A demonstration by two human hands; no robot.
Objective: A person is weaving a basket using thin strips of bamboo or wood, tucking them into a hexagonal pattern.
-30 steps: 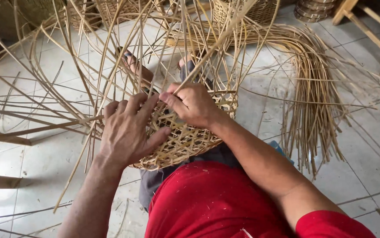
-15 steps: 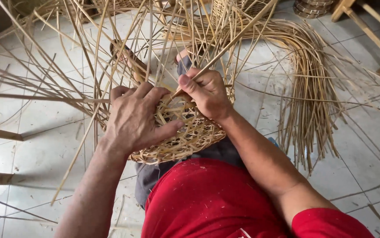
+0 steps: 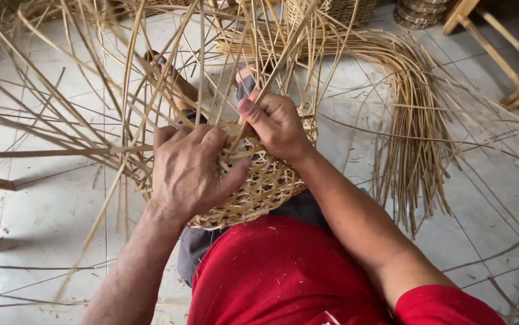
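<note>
The half-woven basket base (image 3: 253, 186) rests on the person's lap at the centre of view, its loose rattan stakes (image 3: 121, 96) fanning out from nine o'clock round to one o'clock. The left hand (image 3: 187, 171) lies spread over the weave, fingers (image 3: 211, 141) curled down and thumb pressed against the rim, pinning it flat. The right hand (image 3: 274, 123), at one o'clock from the left, is closed round a single strand (image 3: 283, 54), pinched between thumb and forefinger. To weave this well, I judge the left hand should hold the base firm while the right draws the strand snug, low and close against the previous row. A loose rattan bundle (image 3: 416, 126) lies on the tiled floor (image 3: 43, 216) at three o'clock.
</note>
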